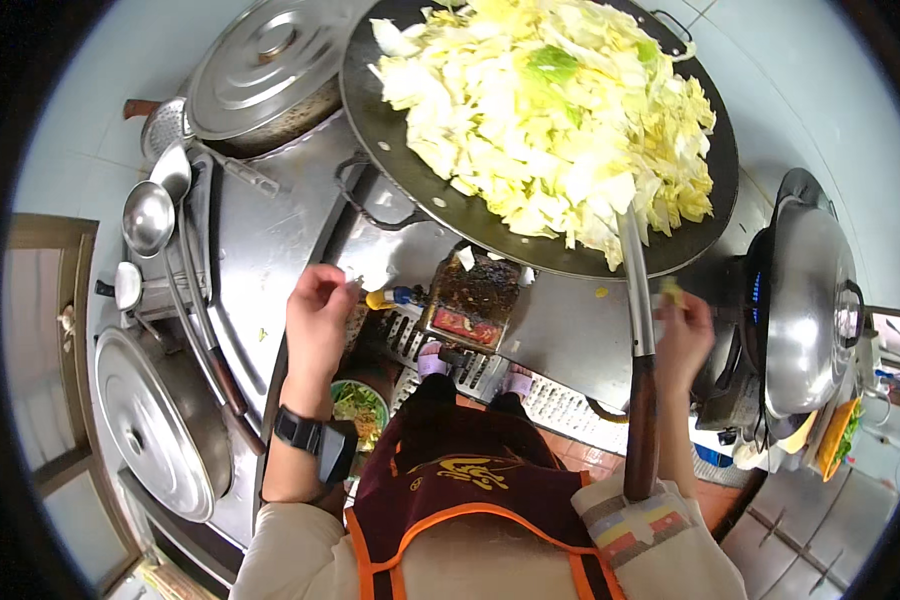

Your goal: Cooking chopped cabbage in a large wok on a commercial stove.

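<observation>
Chopped cabbage (540, 120) is heaped in a large black wok (412, 165). A turner with a metal shaft and wooden handle (640, 420) is stuck into the heap; its handle reaches down over my right forearm. My left hand (321, 319) is below the wok's looped side handle, with a small pale scrap pinched between thumb and fingertips. Just below the wok's rim on the right, my right hand (681, 330) pinches a small yellow-green leaf piece; the hand is slightly blurred. Neither hand touches the turner.
Lidded metal pots (270, 67) (150, 427) stand at the left, near two ladles (148, 217) and a skimmer (166, 129). At the right, a domed lid (810, 307) covers a pan over a blue flame. A container of vegetable scraps (360, 409) sits low beside me.
</observation>
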A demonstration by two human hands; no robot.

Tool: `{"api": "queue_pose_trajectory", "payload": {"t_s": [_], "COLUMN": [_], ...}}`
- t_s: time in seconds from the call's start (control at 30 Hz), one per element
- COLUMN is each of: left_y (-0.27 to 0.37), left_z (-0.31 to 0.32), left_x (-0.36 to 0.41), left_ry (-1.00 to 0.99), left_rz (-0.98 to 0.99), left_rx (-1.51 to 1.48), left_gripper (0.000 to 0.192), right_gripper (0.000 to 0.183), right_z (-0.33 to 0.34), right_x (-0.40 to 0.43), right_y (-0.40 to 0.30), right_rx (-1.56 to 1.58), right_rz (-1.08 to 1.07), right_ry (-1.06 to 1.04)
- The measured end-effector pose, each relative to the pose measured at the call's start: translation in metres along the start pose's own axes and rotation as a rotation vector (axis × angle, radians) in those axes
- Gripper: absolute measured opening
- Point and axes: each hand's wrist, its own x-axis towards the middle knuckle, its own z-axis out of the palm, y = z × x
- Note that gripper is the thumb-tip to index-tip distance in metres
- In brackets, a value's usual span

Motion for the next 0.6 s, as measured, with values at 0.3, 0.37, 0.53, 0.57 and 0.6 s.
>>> {"api": "queue_pose_trajectory", "payload": {"t_s": [0.3, 0.37, 0.53, 0.57, 0.6], "left_y": [0.173, 0.169, 0.086, 0.066, 0.048], "left_z": [-0.024, -0.040, -0.059, -0.057, -0.049], "left_x": [-0.038, -0.040, -0.027, -0.024, -0.019], "left_ry": [-0.006, -0.151, -0.192, -0.229, -0.280], "left_rz": [0.506, 0.479, 0.017, 0.035, 0.055], "left_rx": [-0.241, -0.253, 0.013, 0.128, 0.236], "left_gripper": [0.024, 0.027, 0.017, 0.018, 0.020], "right_gripper": [0.027, 0.026, 0.019, 0.020, 0.021], "right_z": [-0.012, -0.023, -0.038, -0.028, -0.016], "right_x": [-0.006, -0.011, -0.034, -0.044, -0.055], "right_y": [-0.203, -0.200, -0.094, -0.070, -0.049], "right_rx": [-0.068, -0.105, -0.044, -0.114, -0.191], "right_rz": [-0.481, -0.421, 0.026, 0.025, 0.022], "right_ry": [-0.302, -0.266, -0.152, -0.279, -0.392]}}
